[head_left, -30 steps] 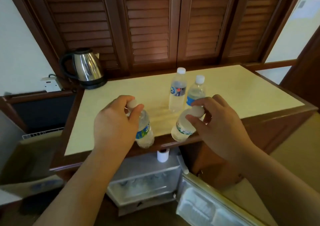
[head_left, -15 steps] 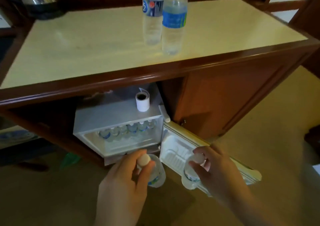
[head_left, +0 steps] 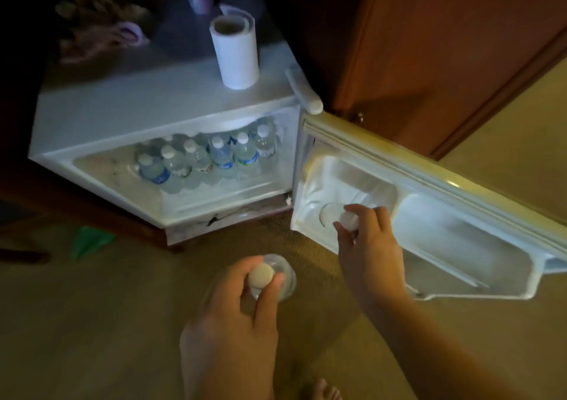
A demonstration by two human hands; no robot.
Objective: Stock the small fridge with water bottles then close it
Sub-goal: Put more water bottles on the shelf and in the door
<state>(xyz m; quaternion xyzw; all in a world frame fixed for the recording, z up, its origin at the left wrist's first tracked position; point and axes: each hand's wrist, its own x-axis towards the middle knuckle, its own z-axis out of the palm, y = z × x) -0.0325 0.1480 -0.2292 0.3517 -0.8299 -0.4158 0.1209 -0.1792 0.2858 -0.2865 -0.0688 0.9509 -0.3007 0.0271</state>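
Observation:
The small white fridge (head_left: 101, 114) stands open under the wooden cabinet, with several water bottles (head_left: 221, 154) upright inside. Its door (head_left: 460, 203) is swung out to the right, inner shelf facing up. My right hand (head_left: 368, 240) grips a water bottle (head_left: 333, 215) by its white cap, and the bottle's body sits in the door shelf's left pocket. My left hand (head_left: 239, 313) holds a second water bottle (head_left: 282, 274) by the cap above the carpet, in front of the fridge.
A roll of white paper (head_left: 234, 47) stands on the fridge top. The wooden cabinet panel (head_left: 429, 47) rises right behind the door. A green scrap (head_left: 89, 240) lies on the carpet at left. My bare foot (head_left: 322, 390) shows at the bottom edge.
I have bent down from the countertop to the fridge. Both bottles came down with my hands; the right one has gone into the door shelf, the left one has stayed over the floor.

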